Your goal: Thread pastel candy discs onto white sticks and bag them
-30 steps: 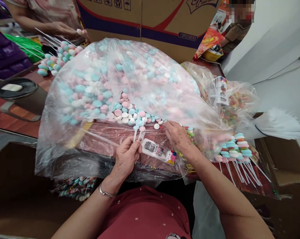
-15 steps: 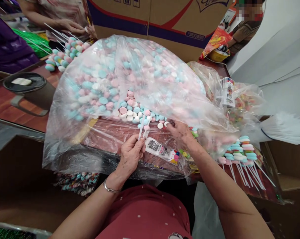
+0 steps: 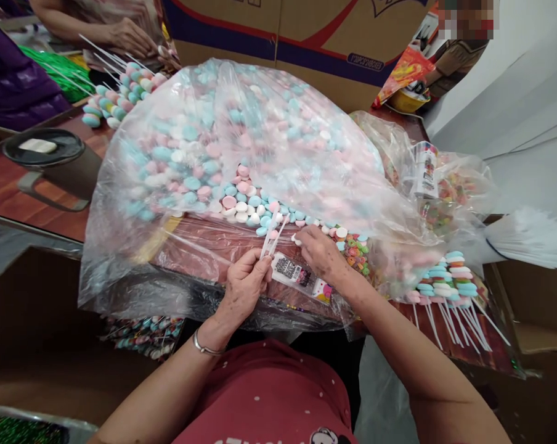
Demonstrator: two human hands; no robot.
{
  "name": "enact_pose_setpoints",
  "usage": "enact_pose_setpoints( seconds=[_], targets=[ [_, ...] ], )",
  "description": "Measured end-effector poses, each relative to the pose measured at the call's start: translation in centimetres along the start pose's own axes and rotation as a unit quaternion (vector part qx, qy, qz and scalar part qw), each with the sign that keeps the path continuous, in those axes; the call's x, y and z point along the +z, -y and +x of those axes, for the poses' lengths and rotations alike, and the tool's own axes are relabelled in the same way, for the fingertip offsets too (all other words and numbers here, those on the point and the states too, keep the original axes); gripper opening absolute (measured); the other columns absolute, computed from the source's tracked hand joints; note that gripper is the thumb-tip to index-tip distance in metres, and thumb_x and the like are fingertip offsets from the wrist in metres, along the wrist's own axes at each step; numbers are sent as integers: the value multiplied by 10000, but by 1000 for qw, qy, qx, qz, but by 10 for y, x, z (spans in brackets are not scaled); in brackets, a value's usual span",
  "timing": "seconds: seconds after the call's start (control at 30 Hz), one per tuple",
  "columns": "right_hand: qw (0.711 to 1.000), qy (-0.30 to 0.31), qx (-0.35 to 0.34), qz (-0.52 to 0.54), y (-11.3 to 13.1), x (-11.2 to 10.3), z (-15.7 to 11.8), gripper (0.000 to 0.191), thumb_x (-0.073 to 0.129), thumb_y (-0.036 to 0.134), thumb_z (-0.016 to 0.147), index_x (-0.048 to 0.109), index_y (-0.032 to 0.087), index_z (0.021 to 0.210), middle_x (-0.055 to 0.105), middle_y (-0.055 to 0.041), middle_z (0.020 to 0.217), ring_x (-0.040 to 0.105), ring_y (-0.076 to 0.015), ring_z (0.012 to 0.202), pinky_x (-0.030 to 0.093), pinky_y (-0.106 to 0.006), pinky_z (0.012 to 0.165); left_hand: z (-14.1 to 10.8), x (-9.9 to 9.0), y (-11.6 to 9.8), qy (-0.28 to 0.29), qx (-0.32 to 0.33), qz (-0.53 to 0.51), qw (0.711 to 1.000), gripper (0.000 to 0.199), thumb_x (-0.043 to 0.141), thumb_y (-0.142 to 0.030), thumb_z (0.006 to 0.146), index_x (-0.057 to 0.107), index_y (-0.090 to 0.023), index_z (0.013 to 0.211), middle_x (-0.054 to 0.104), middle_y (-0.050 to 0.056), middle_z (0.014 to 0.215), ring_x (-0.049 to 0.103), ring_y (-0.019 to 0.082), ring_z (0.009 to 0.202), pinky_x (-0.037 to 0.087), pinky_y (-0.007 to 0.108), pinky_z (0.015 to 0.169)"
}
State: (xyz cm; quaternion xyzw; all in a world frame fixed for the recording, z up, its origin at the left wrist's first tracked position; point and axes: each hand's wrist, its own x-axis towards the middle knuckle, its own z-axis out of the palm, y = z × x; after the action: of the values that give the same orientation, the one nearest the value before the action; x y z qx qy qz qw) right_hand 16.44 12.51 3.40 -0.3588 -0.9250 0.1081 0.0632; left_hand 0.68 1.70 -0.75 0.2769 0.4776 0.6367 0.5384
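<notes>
Reddish counter (image 3: 5,198): left hand (image 3: 246,280) pinches white sticks (image 3: 269,233) low, presumably for free tips; right hand (image 3: 323,253) grips white candy (image 3: 296,239) (loose heap (image 3: 242,208) nearby).

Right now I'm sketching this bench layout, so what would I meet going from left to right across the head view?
Lidded mug, silver bracelet, held white sticks, green and orange gummies, candy skewers on the right side.

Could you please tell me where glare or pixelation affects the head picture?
In the head view, pale glare streaks the plastic bag over the candies; in the head view, a pixelated block hides part of a person at upper right.
</notes>
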Motion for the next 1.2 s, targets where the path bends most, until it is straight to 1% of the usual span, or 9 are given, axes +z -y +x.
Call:
enact_pose_setpoints(
  seconds=[0.13,0.27,0.37,0.5,0.63,0.8,0.93,1.07,1.2],
  targets=[
    [999,-12,-39,13,-2,-1,-26,238,418,84,886,633,169,940,614,-93,923,570,-199,852,464,-296,771,0,-1,0,4,4,14,1000,268,661,-410,845,587,-169,755,489,-62,523,323,31,381,232,150,359],
    [987,-70,55,137,-7,-8,-24,214,470,177,875,593,175,1050,641,-63,927,581,-178,789,453,-284,718,1,-2,2,9,4,18,1000,251,653,-397,856,583,-174,764,485,-68,524,322,30,383,230,147,361],
    [974,-72,87,195,-9,-10,-9,171,482,199,851,593,195,982,643,-19,850,569,-163,736,435,-272,694,1,-1,1,6,2,16,1000,244,654,-397,849,583,-177,772,473,-76,505,304,31,366,212,150,349],
    [986,-41,57,152,-11,-3,6,166,471,152,836,632,191,849,650,-54,886,586,-200,845,437,-319,790,-1,0,-2,13,6,28,1000,267,650,-408,846,564,-177,742,472,-74,508,312,34,369,221,154,352],
    [990,-49,14,130,-14,5,5,219,458,158,892,670,193,933,655,-82,983,597,-215,952,451,-339,857,0,0,-3,19,11,29,999,284,647,-402,851,547,-173,715,464,-72,508,307,32,376,215,156,357],
    [992,-51,-53,102,-13,8,-4,204,459,221,952,660,192,966,656,-76,962,606,-201,924,481,-330,854,1,-1,-1,26,16,24,999,273,639,-385,866,549,-174,719,465,-71,510,310,33,378,217,158,361],
    [994,-85,-48,58,-11,13,-5,235,445,153,930,624,185,1079,663,-98,1018,611,-222,973,497,-352,862,1,-2,1,29,18,21,999,257,630,-374,876,557,-175,729,477,-68,518,308,32,372,214,160,355],
    [993,-91,-62,45,-13,16,-4,234,425,131,932,638,195,1004,663,-85,961,629,-213,936,517,-344,845,1,-3,2,29,21,26,999,243,627,-370,881,569,-177,744,479,-70,524,313,32,376,223,158,358],
    [991,-93,-90,33,-12,18,-5,231,436,135,933,638,196,1029,658,-93,1036,627,-209,987,525,-352,883,1,-3,3,30,20,27,999,253,632,-382,876,574,-176,742,482,-67,526,310,33,372,220,163,354]
  ],
)
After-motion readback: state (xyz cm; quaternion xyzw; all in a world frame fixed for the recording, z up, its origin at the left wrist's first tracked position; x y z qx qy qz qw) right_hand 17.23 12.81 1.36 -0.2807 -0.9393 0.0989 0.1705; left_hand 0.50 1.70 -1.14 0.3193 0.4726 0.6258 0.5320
